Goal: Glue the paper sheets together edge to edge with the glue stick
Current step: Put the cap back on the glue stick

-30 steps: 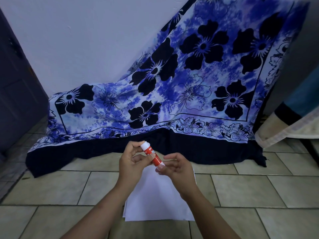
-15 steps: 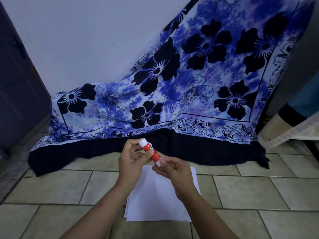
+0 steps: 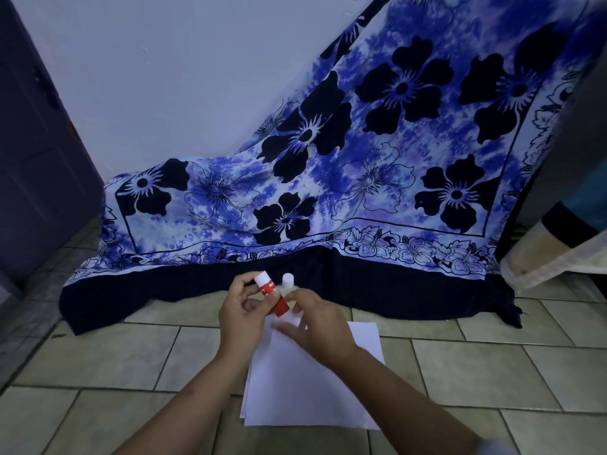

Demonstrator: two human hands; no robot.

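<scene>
The left hand [image 3: 239, 315] pinched the tilted glue stick [image 3: 272, 295]. The right hand [image 3: 317, 326] pinched its white cap [image 3: 287, 280], and the paper sheets [image 3: 312, 389] lay directly below.

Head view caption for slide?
Left hand grips red glue stick, right hand holds white cap, above paper sheets on tiled floor.

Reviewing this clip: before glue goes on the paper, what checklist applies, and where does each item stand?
1. Cap off glue stick: ok; white cap pinched in right hand, apart from the stick.
2. Stick held: ok; left hand grips its red body.
3. Glue wound out: cannot tell; the stick's lower end is too blurred.
4. Reach to paper sheets: ok; on the tiled floor under the hands.
5. Sheets edge to edge: not ok; they lie stacked.
6. Hand free to steady paper: not ok; both hold something.
</scene>
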